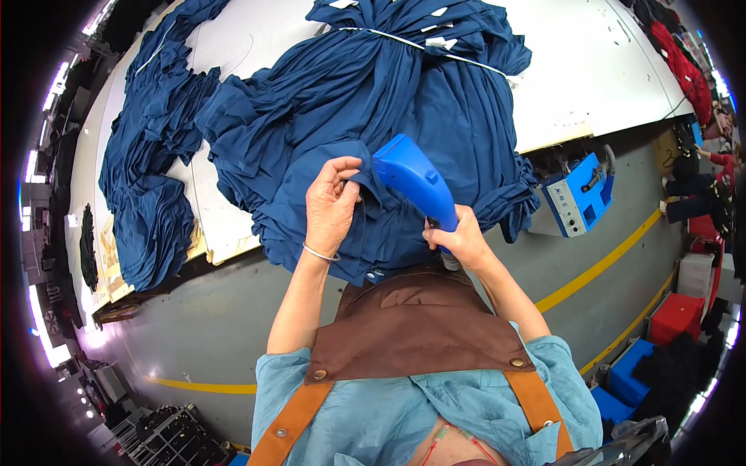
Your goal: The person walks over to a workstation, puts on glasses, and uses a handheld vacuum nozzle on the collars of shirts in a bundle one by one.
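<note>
The left hand (329, 210) is over the near-left part of a heaped pile of dark blue, soft woven cloth (295, 132), its fingers curled in and the thumb closed against them, grasping a fold of that cloth. The right hand (460, 239) is at about four o'clock from the left one, its fingers clenched around the handle of a bright blue, smooth, curved plastic handheld tool (420, 182); the exact type of tool is not determined. The tool's long axis runs from its handle at five o'clock to its broad, blunt head at eleven o'clock, angled in over the cloth. The governing relation is this: the head lies at two o'clock from the left fingers, just beside them, with the pinched fold slightly below and left of it; the left hand is nearer to the head, the right to the handle. Whether the head touches the cloth cannot be told. The pile rests on a white, flat tabletop (575, 85) and overhangs its near edge; a thin white cord (396, 38) crosses its far part at twelve o'clock. A second, narrower bundle of dark blue cloth (151, 186) lies between nine and ten o'clock.
</note>
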Motion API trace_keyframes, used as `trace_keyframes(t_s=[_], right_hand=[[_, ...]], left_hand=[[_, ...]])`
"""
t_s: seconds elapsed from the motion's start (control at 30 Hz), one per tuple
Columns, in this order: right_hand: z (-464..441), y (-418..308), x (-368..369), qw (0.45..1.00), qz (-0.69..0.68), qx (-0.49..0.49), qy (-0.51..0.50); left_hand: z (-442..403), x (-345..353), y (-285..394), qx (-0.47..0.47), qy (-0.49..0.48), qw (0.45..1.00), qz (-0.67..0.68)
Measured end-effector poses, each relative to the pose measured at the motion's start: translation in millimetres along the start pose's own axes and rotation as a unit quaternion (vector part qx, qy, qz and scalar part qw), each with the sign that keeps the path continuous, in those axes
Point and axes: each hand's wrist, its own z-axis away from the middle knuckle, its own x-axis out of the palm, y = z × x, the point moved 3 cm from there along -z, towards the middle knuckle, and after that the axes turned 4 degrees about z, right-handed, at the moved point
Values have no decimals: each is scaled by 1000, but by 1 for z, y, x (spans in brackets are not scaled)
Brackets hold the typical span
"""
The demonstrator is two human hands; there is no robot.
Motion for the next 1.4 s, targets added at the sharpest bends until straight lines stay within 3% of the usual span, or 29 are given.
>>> trace_keyframes(t_s=[0.1, 0.13, 0.23, 0.3, 0.37, 0.43, 0.6, 0.97, 1.13, 1.27, 1.3, 1.33, 1.37, 1.4], right_hand=[[-2, 8, 2, 1000, -8, 12, -7], [-3, 7, 1, 1000, -7, 9, -5], [1, 6, -9, 996, -61, -14, 61], [3, 3, -11, 993, -81, -24, 87], [9, -7, -13, 992, -48, -33, 108], [14, -13, -15, 991, -13, -39, 129], [11, -8, -6, 988, 105, -46, 107], [9, -13, 4, 986, 45, -29, 156], [7, -11, 4, 986, 119, -39, 111], [7, -9, 6, 988, 113, -29, 100], [8, -7, 5, 988, 114, -28, 102], [10, -2, 2, 989, 92, -25, 117], [12, 3, 0, 989, 70, -20, 130], [15, 9, -3, 988, 47, -14, 144]], left_hand=[[-6, -2, 8, 116, -34, 978, -170], [-11, -6, 9, 119, -35, 978, -170], [-21, -26, -6, -96, -164, 942, -278], [-21, -26, -11, -165, -208, 913, -310], [-21, -15, -11, -184, -154, 966, -100], [-19, -6, -12, -197, -94, 969, 119], [-14, 2, -9, -225, -149, 946, 177], [-5, 6, -13, -187, -136, 967, 107], [-2, 6, -8, -192, -106, 969, 111], [-3, -1, -4, -187, -156, 967, 75], [-5, -13, -1, -166, -59, 984, 3], [-18, -42, 9, -127, -25, 992, -6], [-30, -82, 14, 63, -68, 987, -128], [-38, -122, 20, 297, -25, 893, -337]])
